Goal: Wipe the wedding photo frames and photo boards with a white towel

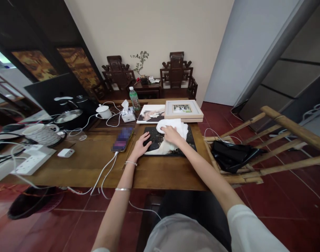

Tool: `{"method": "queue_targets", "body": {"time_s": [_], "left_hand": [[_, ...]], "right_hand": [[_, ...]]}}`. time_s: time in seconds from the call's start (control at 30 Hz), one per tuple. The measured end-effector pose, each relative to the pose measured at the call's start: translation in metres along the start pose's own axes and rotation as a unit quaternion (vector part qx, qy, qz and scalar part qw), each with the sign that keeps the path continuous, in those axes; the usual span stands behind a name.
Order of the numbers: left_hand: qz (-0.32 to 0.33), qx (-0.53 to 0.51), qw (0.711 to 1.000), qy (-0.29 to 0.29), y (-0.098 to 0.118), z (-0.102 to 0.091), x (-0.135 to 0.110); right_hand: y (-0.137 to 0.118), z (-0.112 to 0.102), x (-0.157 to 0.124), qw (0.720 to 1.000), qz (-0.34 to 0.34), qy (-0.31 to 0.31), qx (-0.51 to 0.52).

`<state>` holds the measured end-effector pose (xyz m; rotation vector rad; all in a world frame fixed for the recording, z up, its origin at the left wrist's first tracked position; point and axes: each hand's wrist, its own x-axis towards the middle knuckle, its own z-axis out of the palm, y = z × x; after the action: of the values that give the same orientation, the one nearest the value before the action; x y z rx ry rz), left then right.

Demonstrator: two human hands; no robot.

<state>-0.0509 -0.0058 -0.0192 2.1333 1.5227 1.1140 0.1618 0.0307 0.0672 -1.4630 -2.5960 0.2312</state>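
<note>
- Hands: left hand is laid open, fingers spread on the left edge of the dark picture panel, gripping nothing we can see. Right hand has its fingers curled over the white cloth, holding it against the panel.
- Position: panel lies flat on the wooden table, between the phone and the table's right end.
- Slip risk: left hand rests on one side only. A hard sideways push through the cloth could, we judge, pivot the panel or send it toward that right end.
- Scratch risk: brown speckle shows on the panel; we cannot tell printed pattern from loose grit. If grit, rubbing would drag it across the surface.
- Knock risk: the cloth's far side is right by the stacked frames and the white print. An overlong stroke could nudge either; we note the stack partly overlaps the print in our view.
- Snag risk: the white charging cable drops over the front edge near the left forearm. Should the arm or its bracelet catch it, the phone could be pulled along.
</note>
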Motion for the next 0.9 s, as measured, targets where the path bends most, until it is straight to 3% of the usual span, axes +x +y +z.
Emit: {"method": "queue_targets", "body": {"time_s": [0.13,0.27,0.43,0.57,0.67,0.8,0.9], "left_hand": [[0.001,0.001,1.000,0.000,0.000,0.001,-0.001],[0.002,-0.002,1.000,0.004,-0.001,0.003,-0.001],[-0.001,-0.006,1.000,0.007,-0.002,0.004,-0.001],[-0.004,-0.017,1.000,0.001,-0.001,0.001,-0.001],[-0.005,-0.023,1.000,-0.005,0.001,0.000,-0.001],[-0.010,-0.023,1.000,-0.001,0.000,0.001,-0.001],[-0.020,-0.030,0.999,0.004,0.000,0.002,-0.001]], "right_hand": [[-0.018,0.020,-0.035,0.998,-0.041,0.020,-0.035],[-0.029,0.030,-0.096,0.994,-0.107,-0.024,-0.029],[0.002,0.019,-0.144,0.990,-0.133,-0.019,0.034],[0.047,0.008,-0.136,0.996,-0.082,0.007,0.043],[0.065,0.005,-0.117,0.999,-0.025,0.038,0.027],[0.051,0.006,-0.094,0.999,0.030,0.041,-0.012],[0.023,0.013,-0.075,0.999,0.012,0.033,-0.034]]}}
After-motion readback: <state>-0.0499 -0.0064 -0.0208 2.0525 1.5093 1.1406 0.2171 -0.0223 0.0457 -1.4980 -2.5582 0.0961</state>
